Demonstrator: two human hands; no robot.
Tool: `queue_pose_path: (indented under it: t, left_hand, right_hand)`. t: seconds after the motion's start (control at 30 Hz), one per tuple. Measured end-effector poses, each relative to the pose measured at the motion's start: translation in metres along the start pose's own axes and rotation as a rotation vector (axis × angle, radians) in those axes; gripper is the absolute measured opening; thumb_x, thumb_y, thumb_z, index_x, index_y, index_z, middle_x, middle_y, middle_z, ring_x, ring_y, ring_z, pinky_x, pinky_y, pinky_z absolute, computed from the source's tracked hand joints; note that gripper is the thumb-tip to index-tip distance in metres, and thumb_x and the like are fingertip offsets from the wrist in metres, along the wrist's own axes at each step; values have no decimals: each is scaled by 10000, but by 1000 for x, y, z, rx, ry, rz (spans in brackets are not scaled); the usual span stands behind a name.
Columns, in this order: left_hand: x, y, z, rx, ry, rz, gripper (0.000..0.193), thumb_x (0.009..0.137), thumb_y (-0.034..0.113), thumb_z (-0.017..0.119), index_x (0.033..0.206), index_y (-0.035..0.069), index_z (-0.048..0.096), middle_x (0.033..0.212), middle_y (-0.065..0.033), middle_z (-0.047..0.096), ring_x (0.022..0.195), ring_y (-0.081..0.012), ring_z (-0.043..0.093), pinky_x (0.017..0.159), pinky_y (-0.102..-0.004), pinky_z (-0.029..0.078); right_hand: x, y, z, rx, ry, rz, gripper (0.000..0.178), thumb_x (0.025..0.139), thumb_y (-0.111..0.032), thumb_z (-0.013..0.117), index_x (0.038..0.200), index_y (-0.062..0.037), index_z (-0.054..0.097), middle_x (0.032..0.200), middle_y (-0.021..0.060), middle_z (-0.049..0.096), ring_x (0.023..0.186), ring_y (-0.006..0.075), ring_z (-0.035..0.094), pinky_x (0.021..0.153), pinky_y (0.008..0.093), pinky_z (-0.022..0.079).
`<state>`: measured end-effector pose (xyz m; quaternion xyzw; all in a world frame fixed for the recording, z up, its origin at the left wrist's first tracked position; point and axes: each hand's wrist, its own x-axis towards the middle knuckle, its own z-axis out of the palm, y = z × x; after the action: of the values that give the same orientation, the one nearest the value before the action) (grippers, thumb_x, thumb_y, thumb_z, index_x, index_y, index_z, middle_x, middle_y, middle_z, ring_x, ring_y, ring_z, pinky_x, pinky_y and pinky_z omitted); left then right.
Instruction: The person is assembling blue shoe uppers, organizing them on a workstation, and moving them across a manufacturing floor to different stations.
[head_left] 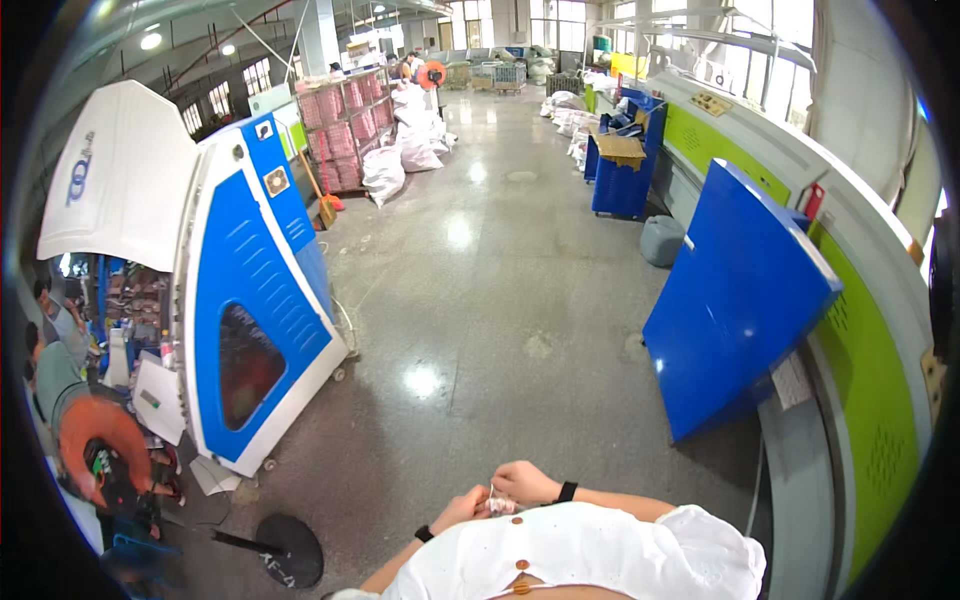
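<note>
Close in front of my white buttoned shirt [600, 555], both hands come together at the lower middle of the head view. My left hand [464, 508] has its fingers closed around a small white and pinkish item [500, 506], too small to name. Pinched just above it, my right hand [528, 482] is closed at the item's upper end, where a thin pale strip shows between the fingers. The shirt partly hides the item's lower side. Each wrist wears a black band.
A blue and white machine [265, 300] with a raised white cover stands left, near an orange fan [103, 445] with a round black base [290, 550]. At right are a tilted blue panel [740, 300] and a long green and grey machine [870, 400]. White sacks [385, 175] lie farther off.
</note>
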<state>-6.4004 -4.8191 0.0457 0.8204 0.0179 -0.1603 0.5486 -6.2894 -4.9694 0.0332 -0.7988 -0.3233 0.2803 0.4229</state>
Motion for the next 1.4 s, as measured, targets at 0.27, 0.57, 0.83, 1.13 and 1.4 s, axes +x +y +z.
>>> queue_pose_path:
  t: [0.27, 0.57, 0.83, 1.13, 1.4]
  left_hand:
    - [272, 73, -106, 51, -144, 333, 345, 856, 92, 499, 1179, 20, 398, 827, -94, 601, 713, -193, 582, 669, -283, 456]
    - [575, 99, -197, -401, -169, 78, 255, 898, 197, 481, 1042, -14, 477, 716, -14, 513, 598, -71, 461, 514, -206, 365]
    - [741, 95, -327, -277, 92, 6, 189, 886, 188, 485, 976, 21, 485, 654, -40, 563, 571, -91, 524, 499, -229, 407]
    - [985, 117, -471, 28, 45, -97, 254, 890, 185, 460, 1029, -5, 554, 845, -106, 629, 782, -191, 596, 707, -295, 462]
    - [1267, 210, -573, 266, -296, 320, 228, 884, 197, 453, 989, 14, 539, 809, -118, 612, 680, -226, 587, 612, -316, 460]
  right_hand:
    - [143, 63, -201, 896, 14, 236, 199, 850, -159, 518, 806, 9, 614, 661, 37, 589, 555, 101, 551, 484, 207, 419]
    - [354, 123, -357, -83, 452, -135, 160, 762, -163, 561, 719, -12, 590, 679, 134, 584, 588, 258, 581, 540, 344, 458]
    - [593, 141, -499, -523, 104, -753, 124, 750, -161, 558, 675, -65, 535, 716, 35, 557, 552, 227, 554, 460, 337, 442]
    - [840, 194, -655, -325, 39, -745, 179, 796, -205, 555, 686, -65, 549, 673, 65, 530, 545, 244, 540, 467, 322, 436]
    - [973, 261, -848, 4, 487, -435, 85, 771, -100, 586, 730, -26, 589, 707, 76, 570, 511, 197, 526, 457, 269, 414]
